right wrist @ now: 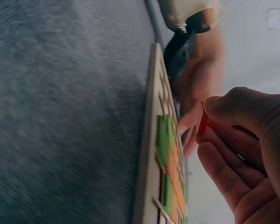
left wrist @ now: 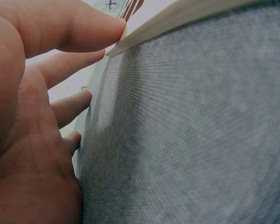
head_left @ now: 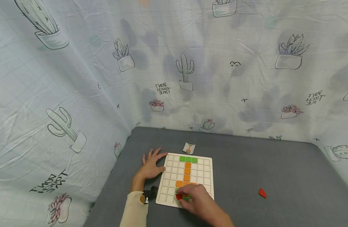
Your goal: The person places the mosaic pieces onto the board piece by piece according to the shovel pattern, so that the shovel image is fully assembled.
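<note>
A pale wooden grid board (head_left: 169,177) lies on the grey table, with green tiles (head_left: 188,160) in its far row and a column of orange tiles (head_left: 187,171) below them. My left hand (head_left: 151,167) rests at the board's left side, fingers spread; thumb and index fingertip touch its edge in the left wrist view. Over the board's near part, my right hand (head_left: 199,201) pinches a small flat red piece (right wrist: 203,122) between thumb and fingers, raised off the board in the right wrist view. That hand hides some of the near tiles.
A small printed pattern card (head_left: 188,148) lies just behind the board. Off to the right, another red piece (head_left: 262,193) lies on the grey table (head_left: 239,167). A cactus-print curtain (head_left: 213,94) hangs behind and at the sides.
</note>
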Demonstrator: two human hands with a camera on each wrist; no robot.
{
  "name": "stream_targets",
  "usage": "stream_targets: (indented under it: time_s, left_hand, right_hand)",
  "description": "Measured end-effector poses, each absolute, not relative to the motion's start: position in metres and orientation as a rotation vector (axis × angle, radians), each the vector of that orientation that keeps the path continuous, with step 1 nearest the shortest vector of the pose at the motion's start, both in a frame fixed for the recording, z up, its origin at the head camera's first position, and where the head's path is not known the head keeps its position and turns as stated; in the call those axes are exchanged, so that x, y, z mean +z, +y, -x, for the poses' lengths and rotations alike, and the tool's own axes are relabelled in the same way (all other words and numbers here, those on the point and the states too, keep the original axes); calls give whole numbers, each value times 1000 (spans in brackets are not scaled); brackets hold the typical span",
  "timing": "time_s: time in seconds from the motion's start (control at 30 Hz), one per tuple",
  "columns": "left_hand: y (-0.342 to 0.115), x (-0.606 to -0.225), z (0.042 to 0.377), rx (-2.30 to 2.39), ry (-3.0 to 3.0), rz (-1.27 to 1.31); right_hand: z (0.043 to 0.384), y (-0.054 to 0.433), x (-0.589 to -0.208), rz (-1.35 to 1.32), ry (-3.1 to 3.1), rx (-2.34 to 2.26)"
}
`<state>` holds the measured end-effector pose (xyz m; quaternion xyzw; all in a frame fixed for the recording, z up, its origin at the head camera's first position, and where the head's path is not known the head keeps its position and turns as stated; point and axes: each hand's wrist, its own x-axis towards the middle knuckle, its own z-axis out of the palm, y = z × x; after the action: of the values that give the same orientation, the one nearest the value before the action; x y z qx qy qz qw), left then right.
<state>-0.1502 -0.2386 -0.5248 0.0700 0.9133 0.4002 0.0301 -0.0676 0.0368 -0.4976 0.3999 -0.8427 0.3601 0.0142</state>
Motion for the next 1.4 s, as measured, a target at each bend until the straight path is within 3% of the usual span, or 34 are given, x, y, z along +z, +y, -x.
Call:
stream_targets:
  time_s: [1.4]
  left_hand:
    - [-238,-526,151,1220,2808,-191]
  right_hand:
    - [70,19,-517,-1310,-2621,936]
